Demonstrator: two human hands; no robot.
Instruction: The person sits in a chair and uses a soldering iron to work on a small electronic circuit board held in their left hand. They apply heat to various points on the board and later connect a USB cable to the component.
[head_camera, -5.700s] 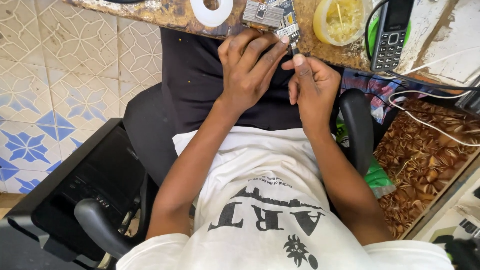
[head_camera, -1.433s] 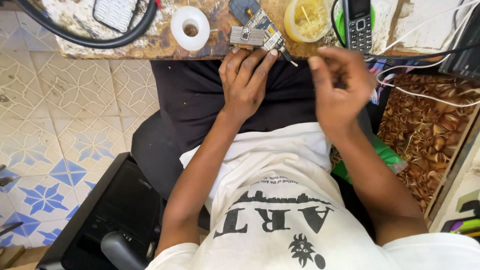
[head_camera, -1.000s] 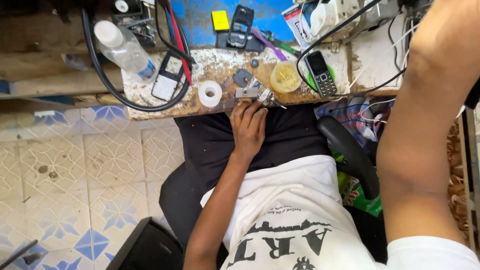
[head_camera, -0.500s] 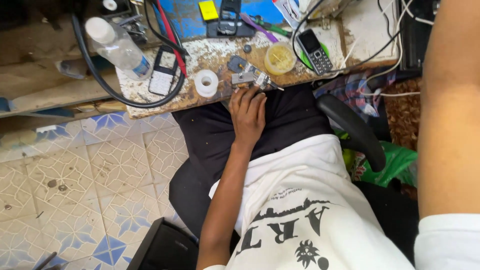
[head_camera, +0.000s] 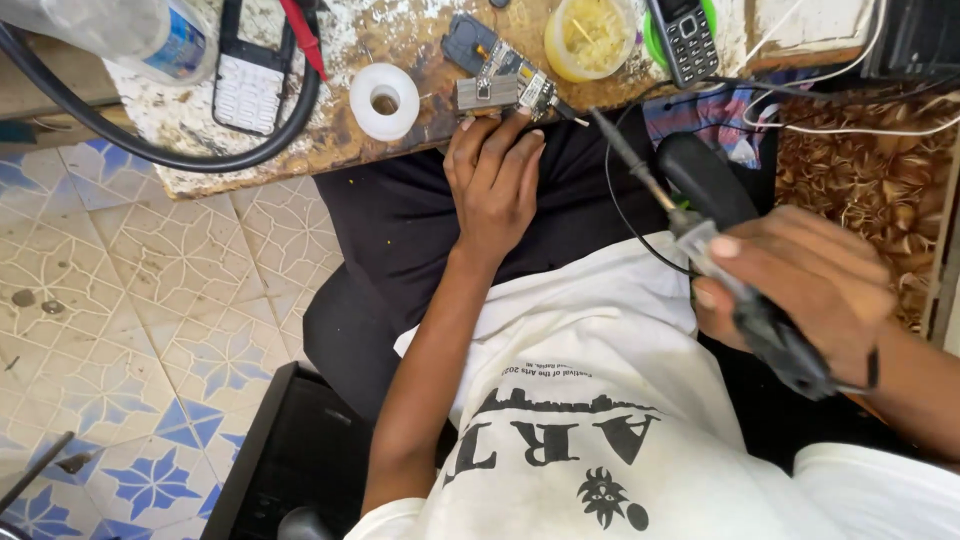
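One stained wooden bench (head_camera: 400, 140), blue-patterned tile floor (head_camera: 130, 330), carved brown panel (head_camera: 860, 170)

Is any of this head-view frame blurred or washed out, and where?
Head view: even daylight, no harsh glare; left hand on the circuit board is sharp; right hand and its soldering iron, nearer the lens, look slightly soft.
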